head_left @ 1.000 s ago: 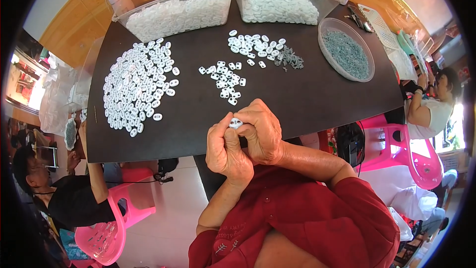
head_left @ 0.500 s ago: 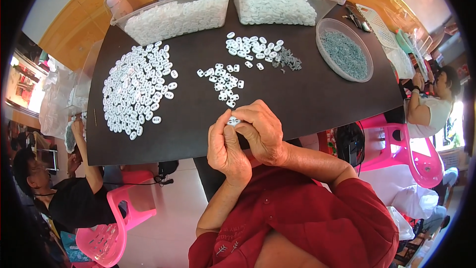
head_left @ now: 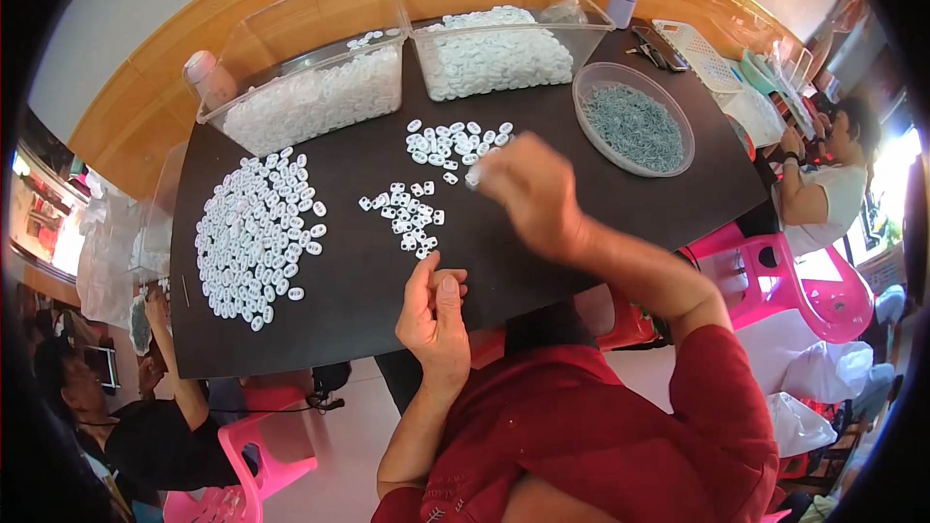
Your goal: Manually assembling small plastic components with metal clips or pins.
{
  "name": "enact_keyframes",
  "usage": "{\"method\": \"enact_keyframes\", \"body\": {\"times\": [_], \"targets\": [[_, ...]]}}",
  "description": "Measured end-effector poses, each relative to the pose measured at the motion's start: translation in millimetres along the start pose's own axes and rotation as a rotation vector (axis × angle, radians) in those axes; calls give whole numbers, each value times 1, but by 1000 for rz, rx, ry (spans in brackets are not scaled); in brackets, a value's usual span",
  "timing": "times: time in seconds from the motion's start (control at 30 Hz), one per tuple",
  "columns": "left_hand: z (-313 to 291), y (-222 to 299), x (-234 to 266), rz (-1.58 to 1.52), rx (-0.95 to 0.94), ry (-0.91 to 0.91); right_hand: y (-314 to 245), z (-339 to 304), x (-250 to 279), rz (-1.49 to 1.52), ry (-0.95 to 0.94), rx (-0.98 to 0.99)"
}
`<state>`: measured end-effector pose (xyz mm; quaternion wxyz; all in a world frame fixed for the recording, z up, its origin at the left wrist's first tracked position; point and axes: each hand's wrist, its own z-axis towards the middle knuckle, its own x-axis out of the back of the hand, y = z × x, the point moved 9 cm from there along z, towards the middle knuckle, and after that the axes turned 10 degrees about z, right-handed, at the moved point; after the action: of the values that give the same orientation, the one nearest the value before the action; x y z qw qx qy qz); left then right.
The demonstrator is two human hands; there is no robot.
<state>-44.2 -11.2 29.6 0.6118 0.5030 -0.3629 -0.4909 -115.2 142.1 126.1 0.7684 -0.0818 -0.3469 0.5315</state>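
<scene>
My right hand is stretched out over the black table and is blurred by motion. A small white plastic piece shows at its fingertips, just below a loose cluster of white pieces. My left hand rests at the table's near edge with fingers and thumb pressed together; nothing shows in it. A second small cluster of white pieces lies just beyond my left hand. A large spread of white pieces covers the table's left side.
Two clear bins of white pieces stand at the back. A round clear bowl of grey-green parts sits at the right. Other people sit at the lower left and at the right, on pink chairs.
My hands were together at the table's near edge, working on a small white piece. My right hand has now swung forward and right over the table; my left hand stayed in place.
</scene>
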Motion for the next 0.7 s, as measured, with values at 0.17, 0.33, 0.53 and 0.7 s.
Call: {"method": "enact_keyframes", "body": {"times": [0.17,0.33,0.53,0.7], "targets": [[9,-10,1,79,-1,-49,89,87,54,-126,247,-169],[14,-9,-6,114,-6,-57,135,130,85,-532,278,5],[31,-2,-2,336,-123,-72,88,81,28,-416,63,241],[41,10,-4,351,-156,-81,75,3,-36,-225,-275,69]]}}
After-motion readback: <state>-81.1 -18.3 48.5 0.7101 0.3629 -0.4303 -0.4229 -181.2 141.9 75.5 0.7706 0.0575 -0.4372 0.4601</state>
